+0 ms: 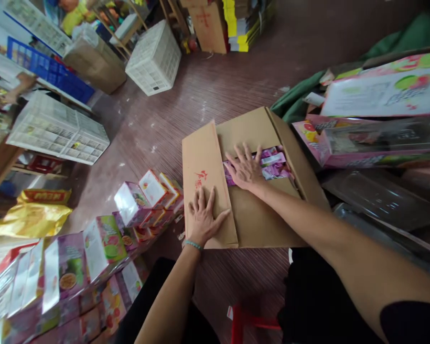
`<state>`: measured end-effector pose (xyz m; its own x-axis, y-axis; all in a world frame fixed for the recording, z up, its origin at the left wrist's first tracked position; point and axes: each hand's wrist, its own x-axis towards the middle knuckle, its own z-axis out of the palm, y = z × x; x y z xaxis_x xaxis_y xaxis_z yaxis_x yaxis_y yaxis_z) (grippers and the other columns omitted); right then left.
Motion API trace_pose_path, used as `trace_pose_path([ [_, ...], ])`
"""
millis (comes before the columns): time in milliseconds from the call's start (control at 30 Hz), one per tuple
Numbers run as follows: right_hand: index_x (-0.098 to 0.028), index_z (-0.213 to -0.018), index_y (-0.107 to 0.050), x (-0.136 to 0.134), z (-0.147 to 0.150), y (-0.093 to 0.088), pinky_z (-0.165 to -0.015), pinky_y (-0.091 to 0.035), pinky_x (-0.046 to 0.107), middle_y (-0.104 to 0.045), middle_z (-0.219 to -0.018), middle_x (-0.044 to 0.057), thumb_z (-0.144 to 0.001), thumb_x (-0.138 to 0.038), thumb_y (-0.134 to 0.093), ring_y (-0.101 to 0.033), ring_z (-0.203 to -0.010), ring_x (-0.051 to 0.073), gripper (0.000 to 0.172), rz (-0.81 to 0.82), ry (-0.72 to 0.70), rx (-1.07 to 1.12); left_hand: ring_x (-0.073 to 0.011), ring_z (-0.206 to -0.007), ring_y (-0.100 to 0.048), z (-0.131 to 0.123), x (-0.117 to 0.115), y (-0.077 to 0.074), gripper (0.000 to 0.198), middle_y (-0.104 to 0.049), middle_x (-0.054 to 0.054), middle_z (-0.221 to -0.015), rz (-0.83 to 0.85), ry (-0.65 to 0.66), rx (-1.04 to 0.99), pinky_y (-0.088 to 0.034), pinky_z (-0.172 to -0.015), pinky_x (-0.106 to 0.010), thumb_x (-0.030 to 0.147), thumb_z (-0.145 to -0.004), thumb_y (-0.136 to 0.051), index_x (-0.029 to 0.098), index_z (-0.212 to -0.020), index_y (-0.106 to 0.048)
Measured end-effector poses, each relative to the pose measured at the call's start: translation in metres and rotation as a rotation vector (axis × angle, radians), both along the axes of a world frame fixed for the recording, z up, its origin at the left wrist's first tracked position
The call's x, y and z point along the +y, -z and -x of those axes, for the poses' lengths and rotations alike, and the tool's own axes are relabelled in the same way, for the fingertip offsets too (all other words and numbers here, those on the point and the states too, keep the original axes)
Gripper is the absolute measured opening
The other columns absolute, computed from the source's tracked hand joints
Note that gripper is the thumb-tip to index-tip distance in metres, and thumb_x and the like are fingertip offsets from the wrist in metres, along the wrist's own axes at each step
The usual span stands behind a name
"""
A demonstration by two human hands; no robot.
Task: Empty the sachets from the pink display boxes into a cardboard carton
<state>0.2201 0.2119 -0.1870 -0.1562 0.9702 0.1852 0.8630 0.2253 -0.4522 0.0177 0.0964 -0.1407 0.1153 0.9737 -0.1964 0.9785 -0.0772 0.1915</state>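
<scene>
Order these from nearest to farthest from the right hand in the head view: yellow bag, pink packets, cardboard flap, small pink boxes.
1. Pink packets: under the right hand, inside the carton.
2. Cardboard flap: just left of the hand.
3. Small pink boxes: on the floor, farther left.
4. Yellow bag: far left.

Not much is readable. Red stamped marks on the carton flap (pixel 200 179), prob. Chinese chars, can't tell which. Similar red chars on the brown carton (pixel 204 19) at top of view, also unreadable. Yellow bag (pixel 32 220) has a red band (pixel 45 196) w/ yellow lettering, too blurred. Pink fruit-pic boxes (pixel 103 243) on the floor and the large white box (pixel 383 93) on the right carry printed text – too small to read. Pink sachets (pixel 274 162) by the flap: same, no legible brand or nos.
</scene>
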Motion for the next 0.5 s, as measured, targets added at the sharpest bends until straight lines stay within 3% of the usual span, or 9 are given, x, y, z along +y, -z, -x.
trace_pose_path([
  [133,-0.021,-0.147,-0.053,0.001,-0.003,-0.004,-0.115,-0.001,0.075,-0.033,-0.161,0.012,-0.106,-0.041,-0.033,-0.021,-0.149,0.040,0.049,0.007,-0.030,0.028,-0.0365,-0.154,-0.013,-0.013,-0.001,0.022,0.083,-0.021,-0.013,-0.167,-0.086,-0.031,0.188,-0.014,-0.122,-0.063,0.067,-0.088,-0.056,0.028,-0.157,-0.033],
  [300,-0.017,-0.139,-0.059,0.006,-0.011,-0.028,-0.120,-0.011,0.067,-0.038,-0.158,0.014,-0.108,-0.037,-0.033,-0.026,-0.149,0.032,0.045,0.072,-0.008,0.102,-0.0373,-0.154,-0.015,-0.013,0.005,0.022,0.083,-0.020,-0.016,-0.167,-0.110,-0.016,0.224,-0.016,-0.121,-0.063,0.064,-0.089,-0.057,0.024,-0.157,-0.034],
  [400,-0.019,-0.136,-0.060,0.010,-0.043,-0.043,-0.121,-0.020,0.058,-0.037,-0.158,0.011,-0.108,-0.036,-0.030,-0.028,-0.148,0.029,0.044,0.008,0.072,0.180,-0.0369,-0.153,-0.016,-0.013,0.008,0.022,0.080,-0.020,-0.016,-0.167,-0.111,-0.026,0.246,-0.017,-0.121,-0.063,0.060,-0.090,-0.056,0.024,-0.157,-0.034],
  [500,-0.021,-0.129,-0.063,0.002,-0.103,-0.033,-0.116,-0.032,0.047,-0.052,-0.147,0.008,-0.109,-0.040,-0.019,-0.044,-0.137,0.028,0.052,-0.023,0.234,0.211,-0.0363,-0.153,-0.016,-0.013,0.009,0.022,0.079,-0.022,-0.015,-0.166,-0.128,-0.022,0.256,-0.017,-0.121,-0.062,0.061,-0.090,-0.056,0.025,-0.157,-0.034],
])
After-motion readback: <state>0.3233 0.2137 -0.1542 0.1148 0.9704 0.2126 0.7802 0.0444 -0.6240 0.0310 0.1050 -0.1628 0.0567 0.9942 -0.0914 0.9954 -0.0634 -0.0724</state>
